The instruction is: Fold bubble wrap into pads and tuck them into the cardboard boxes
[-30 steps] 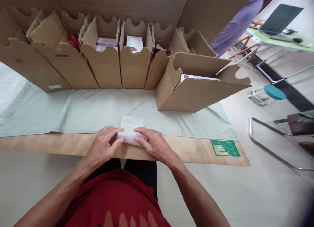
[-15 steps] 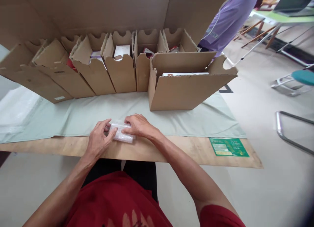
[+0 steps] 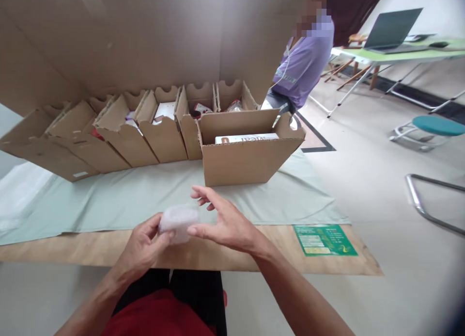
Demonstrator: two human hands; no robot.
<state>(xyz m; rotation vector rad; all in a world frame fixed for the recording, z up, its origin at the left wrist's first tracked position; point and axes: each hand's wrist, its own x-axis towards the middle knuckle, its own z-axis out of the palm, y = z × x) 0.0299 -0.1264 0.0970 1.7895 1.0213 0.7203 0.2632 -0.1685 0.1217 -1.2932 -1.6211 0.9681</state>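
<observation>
Left hand point(image 3: 143, 244) is gripping plastic packet point(image 3: 178, 218) | right hand point(image 3: 232, 223) is standing open, packet's 3 o'clock | one-sided grip perhaps risking a drop

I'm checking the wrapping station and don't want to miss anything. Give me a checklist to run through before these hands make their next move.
1. Left hand gripping the bubble-wrapped packet: ok.
2. Right hand closed on the packet: not ok; its fingers are spread, with the thumb by the packet's edge.
3. Wrap fully sealed: cannot tell; the packet is blurred.
4. Front cardboard box upright, top open: ok.
5. Green label clear of both hands: ok.
</observation>
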